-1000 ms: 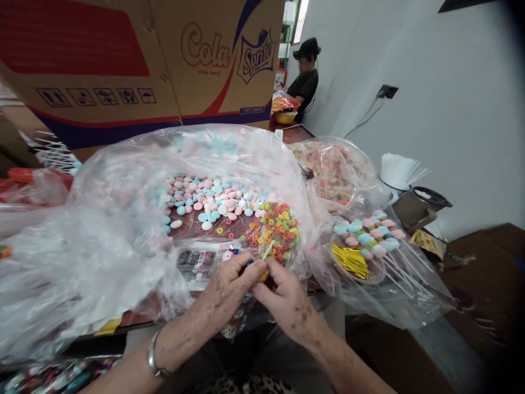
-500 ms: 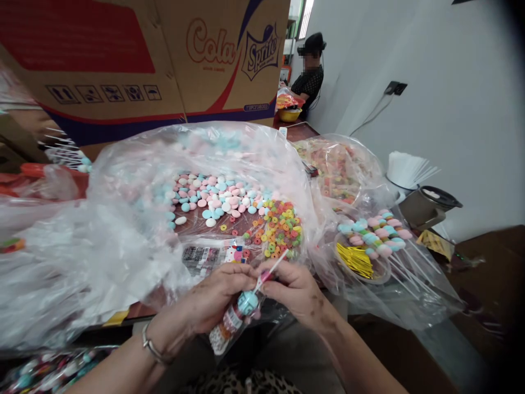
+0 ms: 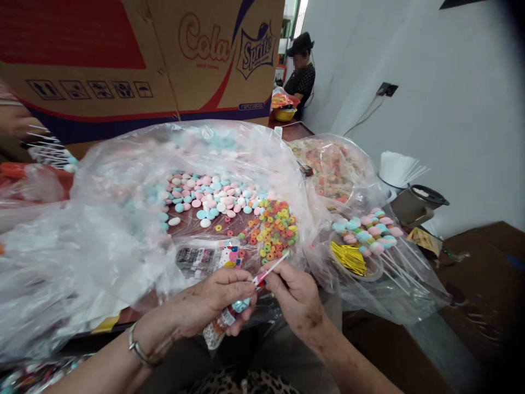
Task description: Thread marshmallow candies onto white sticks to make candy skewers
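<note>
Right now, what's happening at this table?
A person is working on a candy skewer held in front of them: the left hand grips the wrapped candy end, and the right hand pinches the white stick. Beyond the hands, an open plastic bag holds pastel candies and colourful ring candies. To the right lie finished skewers and gold twist ties. Another person sits further back.

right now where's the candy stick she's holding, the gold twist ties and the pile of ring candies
candy stick (image 3: 274,267), head view, bare white shaft above the fingers
gold twist ties (image 3: 349,258), head view, middle of the bundle
ring candies (image 3: 275,227), head view, centre of the pile
</note>
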Available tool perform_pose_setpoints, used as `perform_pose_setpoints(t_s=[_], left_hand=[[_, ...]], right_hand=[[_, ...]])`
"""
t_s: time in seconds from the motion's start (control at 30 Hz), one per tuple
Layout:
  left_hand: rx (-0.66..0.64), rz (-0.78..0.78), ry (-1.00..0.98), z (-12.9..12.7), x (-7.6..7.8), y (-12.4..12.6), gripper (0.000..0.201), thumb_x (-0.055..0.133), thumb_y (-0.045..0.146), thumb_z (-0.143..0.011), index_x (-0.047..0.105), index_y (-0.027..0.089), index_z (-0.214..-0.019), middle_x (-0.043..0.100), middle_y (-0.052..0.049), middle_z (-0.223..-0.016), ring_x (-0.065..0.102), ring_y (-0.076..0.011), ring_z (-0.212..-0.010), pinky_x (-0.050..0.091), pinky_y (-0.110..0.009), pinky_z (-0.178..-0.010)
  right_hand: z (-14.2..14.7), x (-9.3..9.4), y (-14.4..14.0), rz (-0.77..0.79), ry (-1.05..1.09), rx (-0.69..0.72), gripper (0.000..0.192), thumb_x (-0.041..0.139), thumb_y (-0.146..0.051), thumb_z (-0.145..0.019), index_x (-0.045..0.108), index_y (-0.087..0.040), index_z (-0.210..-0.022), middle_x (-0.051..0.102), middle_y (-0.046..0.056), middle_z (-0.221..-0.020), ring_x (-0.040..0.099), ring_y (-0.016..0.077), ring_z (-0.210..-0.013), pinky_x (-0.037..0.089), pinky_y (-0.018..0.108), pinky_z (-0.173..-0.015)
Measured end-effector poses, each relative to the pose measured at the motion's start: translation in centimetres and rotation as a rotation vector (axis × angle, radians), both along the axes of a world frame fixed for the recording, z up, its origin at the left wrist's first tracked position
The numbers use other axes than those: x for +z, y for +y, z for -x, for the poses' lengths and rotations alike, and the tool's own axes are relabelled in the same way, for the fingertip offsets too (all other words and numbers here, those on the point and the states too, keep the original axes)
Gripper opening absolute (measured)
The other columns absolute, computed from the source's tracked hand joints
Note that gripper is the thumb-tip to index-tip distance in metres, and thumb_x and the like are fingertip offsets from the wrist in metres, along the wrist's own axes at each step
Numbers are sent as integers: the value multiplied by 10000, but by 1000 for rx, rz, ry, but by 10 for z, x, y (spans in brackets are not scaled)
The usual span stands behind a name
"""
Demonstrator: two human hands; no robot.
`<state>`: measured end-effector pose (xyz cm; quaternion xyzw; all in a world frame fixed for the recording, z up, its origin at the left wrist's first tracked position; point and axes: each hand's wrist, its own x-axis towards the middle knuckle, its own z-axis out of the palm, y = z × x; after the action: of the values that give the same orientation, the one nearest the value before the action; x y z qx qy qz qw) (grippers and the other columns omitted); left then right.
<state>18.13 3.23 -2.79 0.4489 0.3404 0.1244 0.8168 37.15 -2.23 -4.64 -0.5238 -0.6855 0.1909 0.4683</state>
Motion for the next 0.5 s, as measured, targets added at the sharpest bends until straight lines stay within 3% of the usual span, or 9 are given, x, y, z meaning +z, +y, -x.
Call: perform_pose_setpoints(t_s=[0.1, 0.2, 0.27, 0.4, 0.43, 0.5], left_hand=[[-10, -50, 101, -1, 5, -1, 436, 721, 586, -794, 594, 174, -733, 629, 25, -642, 535, -86, -444, 335, -175, -420], [-50, -76, 143, -4, 9, -3, 458, 730, 623, -761, 583, 190, -740, 622, 37, -617, 516, -94, -436, 341, -184, -421], [-98, -88, 165, -6, 11, -4, 452, 742, 611, -748, 578, 191, -715, 612, 35, -603, 488, -91, -432, 331, -185, -416], [-254, -133, 222, -11, 9, -2, 438, 701, 606, -768, 558, 200, -689, 581, 28, -626, 440, -91, -438, 342, -199, -413], [-290, -221, 250, -12, 7, -3, 409, 674, 585, -800, 565, 204, -697, 593, 18, -647, 468, -106, -460, 367, -210, -428], [-289, -564, 316, -15, 3, -5, 305, 617, 490, -867, 599, 215, -736, 644, -14, -698, 570, -159, -553, 435, -241, -500]], right_hand=[[-3, 5, -10, -311, -296, -165, 231, 482, -143, -980, 633, -205, -1143, 731, 84, -978, 664, 212, -904, 537, 341, -823], [-7, 13, -17, -470, -677, 27, 349, 416, -202, -1025, 586, -141, -1323, 693, 133, -1241, 565, 272, -1191, 392, 463, -1102], [-9, 18, -17, -473, -799, 133, 378, 349, -176, -1036, 601, -68, -1295, 704, 134, -1183, 553, 272, -1161, 291, 491, -1177], [-16, 24, -12, -428, -893, 233, 294, 382, -136, -993, 669, -84, -1029, 663, 66, -824, 529, 222, -823, 341, 479, -1099], [-17, 25, -11, -384, -910, 263, 262, 407, -145, -977, 664, -111, -940, 640, 55, -779, 506, 215, -776, 386, 469, -1024], [-19, 25, -10, -257, -925, 308, 216, 464, -175, -937, 620, -158, -790, 605, 39, -708, 464, 199, -699, 426, 430, -839]])
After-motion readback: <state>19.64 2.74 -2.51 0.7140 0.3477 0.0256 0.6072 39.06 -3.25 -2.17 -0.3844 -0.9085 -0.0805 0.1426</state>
